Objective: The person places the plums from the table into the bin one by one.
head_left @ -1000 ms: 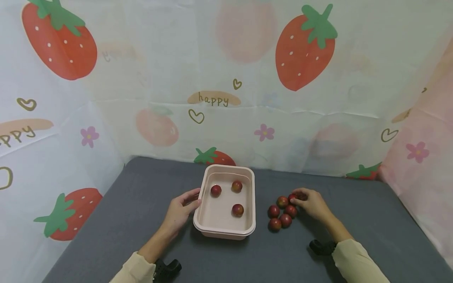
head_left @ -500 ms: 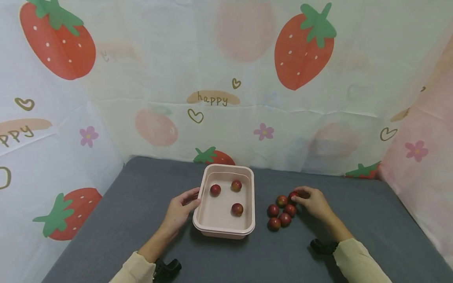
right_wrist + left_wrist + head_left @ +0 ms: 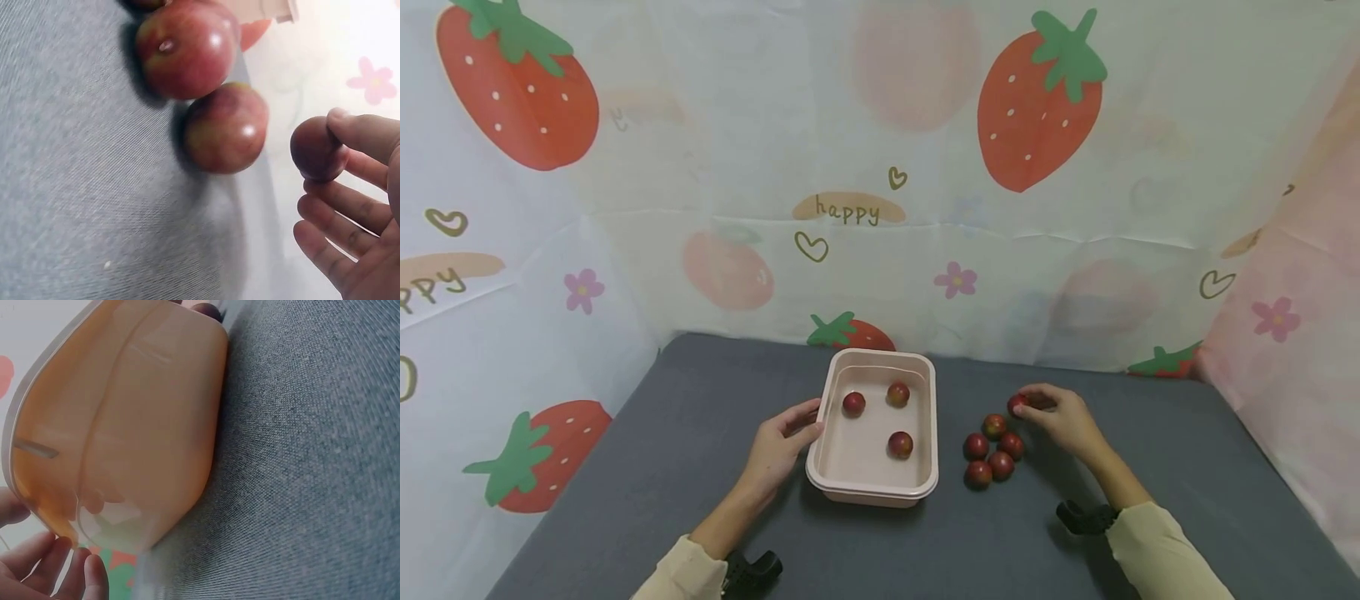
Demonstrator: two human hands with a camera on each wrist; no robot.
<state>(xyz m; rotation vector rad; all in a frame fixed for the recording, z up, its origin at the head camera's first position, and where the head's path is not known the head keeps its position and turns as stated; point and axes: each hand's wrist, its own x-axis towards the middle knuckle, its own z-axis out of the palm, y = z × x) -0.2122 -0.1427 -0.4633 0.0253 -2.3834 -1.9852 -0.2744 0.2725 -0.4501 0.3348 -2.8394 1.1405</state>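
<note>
A pale pink plastic box [image 3: 874, 490] stands on the table, with three dark red plums inside, one being the front plum [image 3: 900, 445]. My left hand [image 3: 772, 457] holds the box's left rim between thumb and fingers; the left wrist view shows the fingertips [image 3: 75, 572] at its edge. Between thumb and fingers of my right hand [image 3: 1070, 427] a plum [image 3: 315, 150] is pinched, raised off the cloth. Just below it lies a cluster of several plums [image 3: 1001, 466], to the right of the box. The right wrist view shows two of these plums closely, apart from the held one.
A grey cloth [image 3: 700, 400] covers the table. Behind it and at both sides hangs a white curtain [image 3: 730, 125] printed with strawberries, hearts and flowers. A black wrist strap mount [image 3: 1086, 517] is on the right wrist, and a similar mount [image 3: 752, 573] on the left.
The right hand has lifted the farthest plum up and away from the cluster. The left hand stays at the box, and the plums inside have not moved.
</note>
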